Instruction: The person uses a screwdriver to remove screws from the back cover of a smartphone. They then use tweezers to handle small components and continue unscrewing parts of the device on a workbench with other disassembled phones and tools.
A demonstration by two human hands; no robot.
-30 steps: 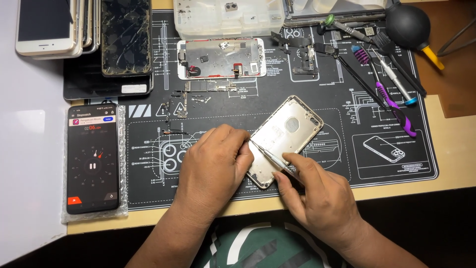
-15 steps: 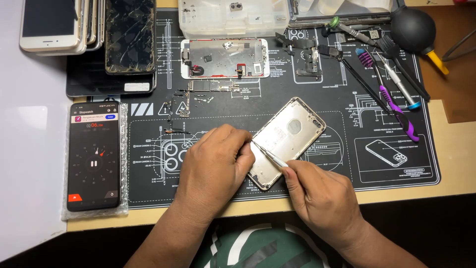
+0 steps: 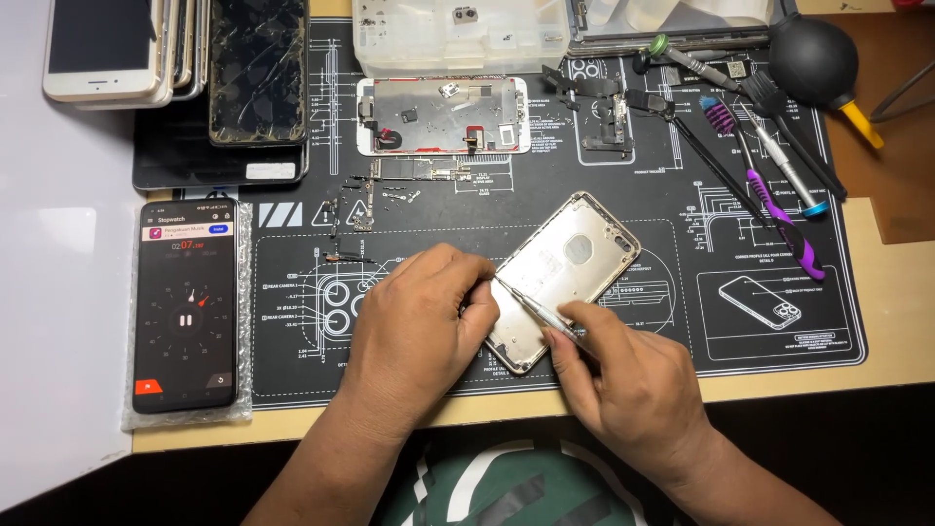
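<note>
Head view: since the earlier frames the thin silver metal tool (image 3: 539, 314) has slid a little along the gold, empty phone housing (image 3: 565, 278); the hands hardly shift. The left hand (image 3: 419, 326) presses the housing's near corner to the black printed mat (image 3: 682, 282) on the bench; the right hand (image 3: 623, 375) pinches the tool, tip inside that corner. The step looks like prying or unscrewing; it calls for steady, light pressure.

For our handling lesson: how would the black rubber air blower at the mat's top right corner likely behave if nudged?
The air blower has a round bulb, so it would probably roll or rock. Its yellow nozzle sticks out sideways and may stop a full roll. It looks soft and hollow, likely light and squashy.
</note>
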